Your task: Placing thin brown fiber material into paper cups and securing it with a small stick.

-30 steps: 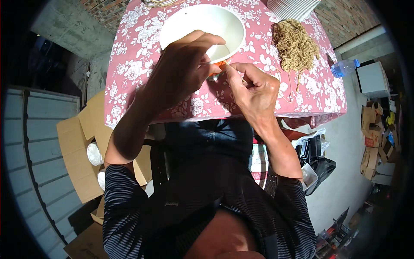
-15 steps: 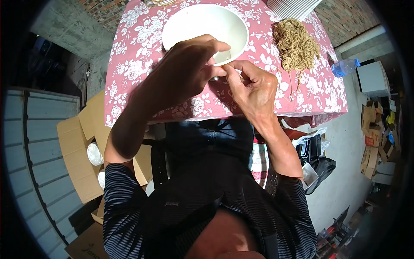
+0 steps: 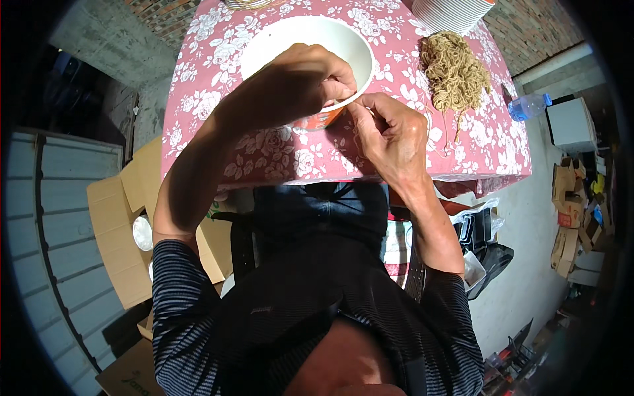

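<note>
A large round tub (image 3: 364, 49), white inside and orange on its outer wall, stands at the near middle of the table, seemingly tilted toward me. My left hand (image 3: 314, 69) reaches over its near rim, with thumb and fingers pinched together just inside the wall. Whatever they grip is too small to make out. Outside the same rim, my right hand (image 3: 393, 135) has its thumb and forefinger closed close to the edge. A thin pale strand seems to hang below these fingers; what lies between the fingertips is hidden.
A heap of tan string (image 3: 452, 72) lies right of the tub on the flowered pink tablecloth (image 3: 198, 105). Stacked white containers (image 3: 452, 14) stand behind it. A water bottle (image 3: 528, 105) is past the table's right edge. Open cardboard boxes (image 3: 122, 231) sit at my left.
The tub has shifted slightly left and its orange outer wall now shows. My left fingers have gone from spread apart over the rim to pinched inside it. My right hand stays near the rim.
</note>
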Available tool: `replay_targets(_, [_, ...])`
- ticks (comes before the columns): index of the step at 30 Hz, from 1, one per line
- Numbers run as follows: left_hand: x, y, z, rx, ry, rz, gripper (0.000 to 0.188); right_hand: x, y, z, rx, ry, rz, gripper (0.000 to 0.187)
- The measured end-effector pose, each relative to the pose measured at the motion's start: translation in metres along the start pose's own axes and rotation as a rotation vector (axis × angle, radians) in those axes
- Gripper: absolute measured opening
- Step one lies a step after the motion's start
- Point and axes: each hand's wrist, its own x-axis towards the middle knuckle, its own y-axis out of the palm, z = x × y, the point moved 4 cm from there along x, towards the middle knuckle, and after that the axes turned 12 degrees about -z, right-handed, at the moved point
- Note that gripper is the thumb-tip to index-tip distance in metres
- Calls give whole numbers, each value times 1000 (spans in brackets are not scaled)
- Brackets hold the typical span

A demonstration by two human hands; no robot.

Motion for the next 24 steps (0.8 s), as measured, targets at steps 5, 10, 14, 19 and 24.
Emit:
replay_targets(5, [4,6,-11,311,419,2,18,2,-4,0,5,-20,47,10])
replay_targets(10, [4,1,-15,214,297,20,13,4,-5,-9,158,65,-6,31])
replay_targets(14, [-1,-3,-14,99,138,2,13,14,-8,0,123,18,84,27])
replay_targets(19, [-2,-21,-8,-2,62,-56,18,14,-6,-1,124,90,118,22])
replay_targets(24, [-2,-29,-12,-269,-218,-56,22,14,2,-2,221,270,206,21])
